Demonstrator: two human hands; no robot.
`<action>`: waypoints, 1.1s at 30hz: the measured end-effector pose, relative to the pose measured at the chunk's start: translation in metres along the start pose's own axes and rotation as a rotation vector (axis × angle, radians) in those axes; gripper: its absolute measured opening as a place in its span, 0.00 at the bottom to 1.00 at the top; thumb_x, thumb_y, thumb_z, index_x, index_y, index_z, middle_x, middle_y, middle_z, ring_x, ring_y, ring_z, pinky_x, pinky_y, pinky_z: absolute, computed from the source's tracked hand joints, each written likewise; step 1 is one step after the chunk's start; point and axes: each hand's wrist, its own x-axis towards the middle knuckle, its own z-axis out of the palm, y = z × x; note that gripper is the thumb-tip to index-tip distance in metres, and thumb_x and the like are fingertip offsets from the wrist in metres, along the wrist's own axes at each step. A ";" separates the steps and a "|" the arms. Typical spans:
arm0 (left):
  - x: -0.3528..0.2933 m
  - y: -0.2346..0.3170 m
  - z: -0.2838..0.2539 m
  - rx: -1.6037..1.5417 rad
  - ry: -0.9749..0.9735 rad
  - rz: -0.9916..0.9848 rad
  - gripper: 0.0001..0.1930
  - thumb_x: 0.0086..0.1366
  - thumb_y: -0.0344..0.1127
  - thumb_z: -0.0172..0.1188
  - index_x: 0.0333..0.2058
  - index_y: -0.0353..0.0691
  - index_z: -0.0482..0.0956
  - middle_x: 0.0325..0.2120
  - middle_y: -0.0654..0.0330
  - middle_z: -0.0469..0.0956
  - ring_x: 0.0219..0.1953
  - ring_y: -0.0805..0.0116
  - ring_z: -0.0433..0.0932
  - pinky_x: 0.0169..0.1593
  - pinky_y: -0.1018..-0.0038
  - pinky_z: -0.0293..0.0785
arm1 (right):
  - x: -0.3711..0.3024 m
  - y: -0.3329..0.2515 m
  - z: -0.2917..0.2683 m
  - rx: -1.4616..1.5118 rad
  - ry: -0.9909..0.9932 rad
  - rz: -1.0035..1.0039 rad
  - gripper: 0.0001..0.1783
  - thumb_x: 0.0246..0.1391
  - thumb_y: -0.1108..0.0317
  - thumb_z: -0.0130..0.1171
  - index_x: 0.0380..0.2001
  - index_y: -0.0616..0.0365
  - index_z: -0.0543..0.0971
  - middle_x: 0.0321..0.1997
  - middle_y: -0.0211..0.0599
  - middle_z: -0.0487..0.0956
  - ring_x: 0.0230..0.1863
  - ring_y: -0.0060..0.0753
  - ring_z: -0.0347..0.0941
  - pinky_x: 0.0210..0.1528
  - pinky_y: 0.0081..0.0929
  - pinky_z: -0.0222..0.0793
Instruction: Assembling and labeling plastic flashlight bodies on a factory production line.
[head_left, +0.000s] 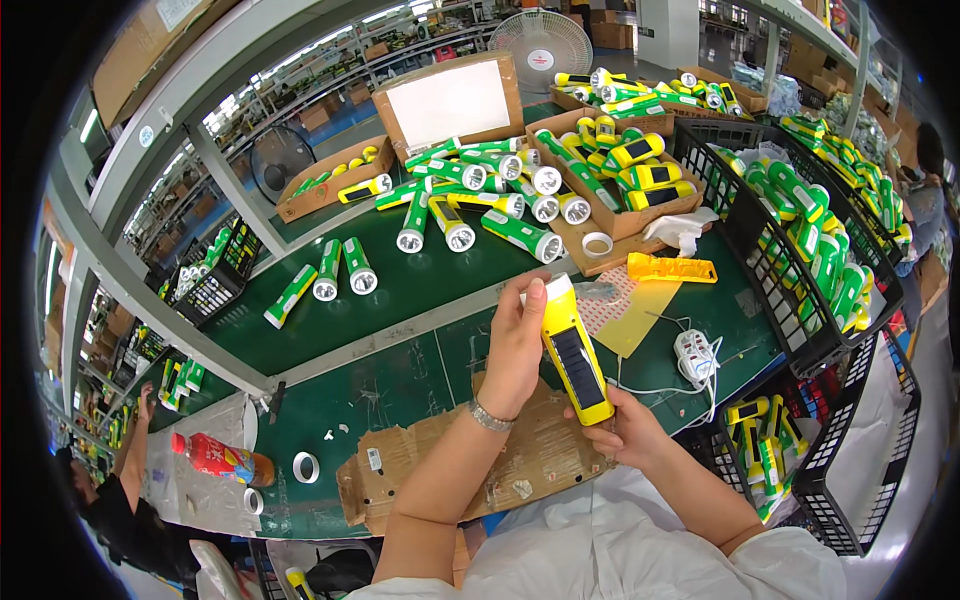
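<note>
The torch [578, 355] is in the air over the counter [395, 390], between the two hands, in front of the person's body. Its long axis is inclined: the white lamp end points away from the person and slightly to the left, while the yellow tail end points back and slightly to the right. The dark panel [573, 358], which runs lengthwise along the body, faces toward the camera. The fingers of the left hand [515, 345] are closed on the lamp end; those of the right hand [632, 432] hold the tail end. Any writing on the torch is too small to read. The cardboard [430, 470] under the left forearm carries a pale label [374, 459], also too small for reading. At left, the bottle [222, 460] has a red wrapper with a coloured design. The fan [541, 58] bears a round badge at its middle.
</note>
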 end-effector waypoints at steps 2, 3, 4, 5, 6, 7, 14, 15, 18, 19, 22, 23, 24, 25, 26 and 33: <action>-0.003 0.003 0.002 0.025 -0.003 0.006 0.18 0.67 0.47 0.43 0.45 0.38 0.67 0.35 0.61 0.71 0.36 0.75 0.70 0.40 0.77 0.69 | 0.001 0.001 -0.003 0.006 -0.010 -0.001 0.22 0.61 0.54 0.35 0.51 0.55 0.64 0.43 0.42 0.73 0.12 0.15 0.53 0.12 0.12 0.47; -0.004 0.004 0.002 0.023 0.000 0.014 0.18 0.67 0.46 0.43 0.44 0.38 0.67 0.35 0.62 0.71 0.35 0.76 0.70 0.39 0.78 0.69 | 0.001 0.001 -0.006 -0.001 -0.044 0.020 0.22 0.61 0.54 0.35 0.50 0.55 0.64 0.42 0.42 0.73 0.12 0.15 0.52 0.12 0.12 0.47; -0.004 0.004 0.002 0.021 0.005 0.021 0.17 0.67 0.46 0.43 0.44 0.38 0.68 0.34 0.63 0.71 0.35 0.77 0.70 0.39 0.79 0.69 | 0.001 0.001 -0.007 -0.007 -0.079 0.043 0.21 0.61 0.54 0.34 0.49 0.55 0.65 0.42 0.42 0.73 0.12 0.15 0.52 0.12 0.12 0.48; -0.004 0.004 0.001 0.022 0.002 0.021 0.17 0.67 0.46 0.43 0.44 0.38 0.68 0.34 0.63 0.71 0.35 0.77 0.70 0.39 0.79 0.69 | 0.002 0.001 -0.005 -0.006 -0.080 0.041 0.21 0.61 0.54 0.34 0.49 0.55 0.65 0.42 0.42 0.73 0.12 0.15 0.52 0.12 0.12 0.48; -0.004 0.004 0.001 0.026 0.011 0.034 0.17 0.67 0.46 0.44 0.44 0.38 0.68 0.34 0.63 0.71 0.35 0.77 0.70 0.38 0.80 0.69 | 0.002 0.001 0.000 -0.003 -0.048 0.023 0.21 0.61 0.53 0.34 0.49 0.55 0.65 0.41 0.41 0.73 0.11 0.15 0.52 0.12 0.12 0.48; -0.003 0.004 0.001 0.029 0.016 0.048 0.17 0.67 0.45 0.44 0.44 0.38 0.68 0.34 0.63 0.71 0.34 0.78 0.70 0.38 0.80 0.69 | 0.001 0.000 0.004 -0.002 -0.017 0.002 0.21 0.61 0.53 0.34 0.49 0.55 0.65 0.40 0.41 0.74 0.11 0.15 0.52 0.12 0.12 0.48; -0.001 0.012 0.006 0.115 0.027 0.013 0.17 0.66 0.47 0.46 0.44 0.40 0.69 0.34 0.65 0.72 0.35 0.80 0.70 0.38 0.81 0.69 | 0.002 -0.008 -0.001 -0.028 -0.053 0.001 0.27 0.56 0.46 0.40 0.50 0.54 0.64 0.40 0.40 0.73 0.11 0.15 0.55 0.12 0.11 0.50; 0.001 0.012 0.005 0.130 0.016 0.023 0.18 0.66 0.47 0.45 0.46 0.40 0.68 0.36 0.65 0.72 0.36 0.79 0.70 0.40 0.81 0.69 | 0.001 -0.010 0.000 -0.028 -0.045 -0.002 0.27 0.56 0.46 0.41 0.50 0.54 0.64 0.40 0.41 0.73 0.11 0.16 0.55 0.12 0.12 0.50; -0.005 0.020 0.006 0.131 -0.023 0.051 0.20 0.66 0.48 0.44 0.49 0.41 0.65 0.39 0.63 0.71 0.40 0.77 0.70 0.43 0.79 0.68 | -0.009 -0.009 0.005 -0.063 0.008 -0.037 0.28 0.55 0.44 0.41 0.50 0.54 0.65 0.39 0.41 0.73 0.11 0.16 0.55 0.13 0.12 0.50; -0.006 0.024 0.008 0.125 -0.044 0.071 0.21 0.66 0.48 0.44 0.52 0.42 0.64 0.41 0.62 0.70 0.42 0.76 0.69 0.45 0.78 0.68 | -0.011 -0.014 0.008 -0.092 0.048 -0.066 0.28 0.55 0.44 0.41 0.49 0.54 0.65 0.38 0.41 0.73 0.11 0.17 0.55 0.13 0.12 0.50; -0.016 0.031 -0.002 0.197 0.027 0.269 0.22 0.67 0.44 0.43 0.56 0.40 0.59 0.47 0.57 0.68 0.49 0.69 0.67 0.52 0.72 0.64 | -0.017 -0.043 0.031 -0.409 0.176 -0.367 0.25 0.56 0.45 0.42 0.45 0.54 0.68 0.29 0.39 0.75 0.10 0.19 0.54 0.13 0.12 0.50; -0.018 0.035 -0.002 0.218 0.077 0.327 0.22 0.67 0.43 0.43 0.55 0.38 0.60 0.47 0.56 0.68 0.50 0.67 0.67 0.53 0.70 0.63 | -0.025 -0.056 0.038 -0.518 0.204 -0.486 0.24 0.56 0.46 0.42 0.44 0.54 0.69 0.28 0.38 0.75 0.10 0.19 0.54 0.12 0.12 0.50; -0.019 0.045 -0.003 0.201 0.077 0.359 0.22 0.67 0.43 0.43 0.55 0.38 0.60 0.47 0.56 0.68 0.50 0.67 0.67 0.53 0.70 0.63 | -0.032 -0.077 0.049 -0.611 0.223 -0.620 0.24 0.56 0.46 0.43 0.43 0.54 0.69 0.29 0.36 0.76 0.10 0.18 0.54 0.12 0.12 0.49; -0.031 0.062 -0.002 0.135 -0.006 0.371 0.21 0.67 0.41 0.43 0.54 0.36 0.61 0.47 0.54 0.68 0.50 0.66 0.68 0.53 0.69 0.63 | -0.038 -0.100 0.063 -0.693 0.238 -0.747 0.24 0.56 0.45 0.43 0.43 0.54 0.69 0.29 0.35 0.76 0.10 0.17 0.54 0.12 0.13 0.49; -0.040 0.075 -0.002 0.068 -0.097 0.373 0.20 0.67 0.39 0.43 0.53 0.34 0.62 0.47 0.52 0.69 0.50 0.64 0.68 0.53 0.69 0.63 | -0.043 -0.123 0.075 -0.804 0.297 -0.885 0.23 0.56 0.46 0.43 0.43 0.54 0.69 0.28 0.34 0.75 0.10 0.16 0.54 0.12 0.12 0.49; -0.088 0.140 -0.010 -0.140 -0.619 0.821 0.17 0.65 0.42 0.44 0.42 0.33 0.73 0.39 0.47 0.74 0.43 0.52 0.69 0.49 0.60 0.63 | -0.042 -0.307 0.199 -1.601 0.703 -1.697 0.23 0.56 0.51 0.50 0.48 0.54 0.71 0.19 0.18 0.65 0.15 0.09 0.53 0.15 0.10 0.45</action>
